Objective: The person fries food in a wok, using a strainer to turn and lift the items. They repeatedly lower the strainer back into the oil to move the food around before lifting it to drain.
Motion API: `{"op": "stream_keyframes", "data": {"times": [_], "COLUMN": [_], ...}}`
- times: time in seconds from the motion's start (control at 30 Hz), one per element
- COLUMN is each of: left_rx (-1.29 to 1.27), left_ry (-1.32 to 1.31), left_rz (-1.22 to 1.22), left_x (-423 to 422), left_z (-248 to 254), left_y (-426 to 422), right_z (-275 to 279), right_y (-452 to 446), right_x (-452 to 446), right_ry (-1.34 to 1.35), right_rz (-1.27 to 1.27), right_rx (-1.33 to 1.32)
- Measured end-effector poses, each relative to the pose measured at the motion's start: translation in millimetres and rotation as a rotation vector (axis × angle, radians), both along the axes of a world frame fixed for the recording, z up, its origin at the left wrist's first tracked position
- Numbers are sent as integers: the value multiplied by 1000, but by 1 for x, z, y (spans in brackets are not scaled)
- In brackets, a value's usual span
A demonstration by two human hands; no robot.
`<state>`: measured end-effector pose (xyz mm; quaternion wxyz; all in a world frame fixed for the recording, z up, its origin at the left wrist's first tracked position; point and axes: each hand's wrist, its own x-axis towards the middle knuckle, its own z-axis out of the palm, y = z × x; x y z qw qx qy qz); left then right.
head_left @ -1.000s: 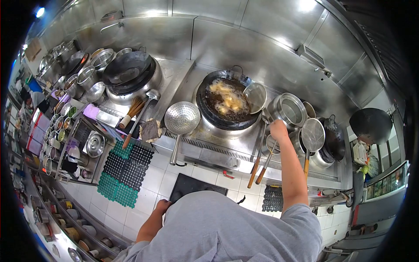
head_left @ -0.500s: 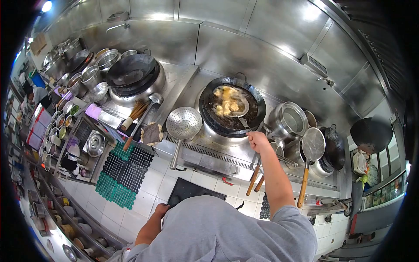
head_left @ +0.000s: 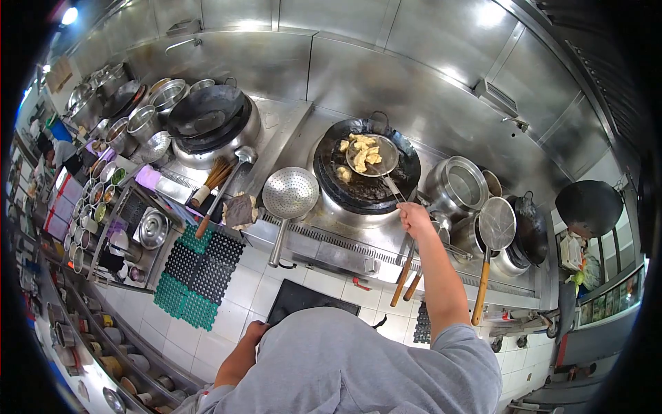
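My right hand (head_left: 415,219) grips the handle of a round mesh skimmer (head_left: 387,160) held over a black wok (head_left: 407,181) on the burner. Several pale golden fried pieces (head_left: 364,153) lie on the skimmer's mesh. A few more pieces (head_left: 343,174) sit in the dark oil at the wok's left, beside the skimmer. My left hand (head_left: 257,330) hangs low by my body, near a black mat on the floor; its fingers are mostly hidden, so I cannot tell what it holds, if anything.
A large perforated ladle (head_left: 290,194) rests left of the wok. To the right stand metal pots (head_left: 460,185) and a wooden-handled strainer (head_left: 496,225). A second wok (head_left: 207,112), a bamboo brush (head_left: 212,181) and a folded cloth (head_left: 241,211) are farther left. Seasoning containers line the far left.
The skimmer has risen out of the bubbling oil with fried pieces on it. The oil's foam has died down. My right hand has shifted slightly right; my left hand has stayed put.
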<state>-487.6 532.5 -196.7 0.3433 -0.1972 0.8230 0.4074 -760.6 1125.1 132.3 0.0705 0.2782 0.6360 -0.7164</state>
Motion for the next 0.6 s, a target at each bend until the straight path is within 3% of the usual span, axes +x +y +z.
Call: {"op": "stream_keyframes", "data": {"times": [0.07, 0.2, 0.27, 0.3, 0.37, 0.43, 0.6], "left_rx": [-3, -8, 10, 28, -15, -60, -18], "left_ry": [0, 18, 15, 13, 38, 64, 10], "left_rz": [-8, -58, -45, -29, -108, -185, -79], "left_x": [0, -4, -6, -7, -12, -14, -14], "left_z": [-3, -6, -10, -11, 5, 11, 18], "left_y": [-1, -2, -2, -2, 2, 3, 5], "right_z": [6, 3, 10, 9, 5, 36, 86], "right_y": [10, 29, 31, 33, 40, 19, -18], "right_x": [5, 3, 4, 2, -5, -1, 4], "right_ry": [13, 63, 93, 91, 155, 73, -44], "right_rz": [-3, 23, 5, 2, 103, 101, 154], "right_rx": [30, 331, 608, 608, 1166, 1229, 1439]}}
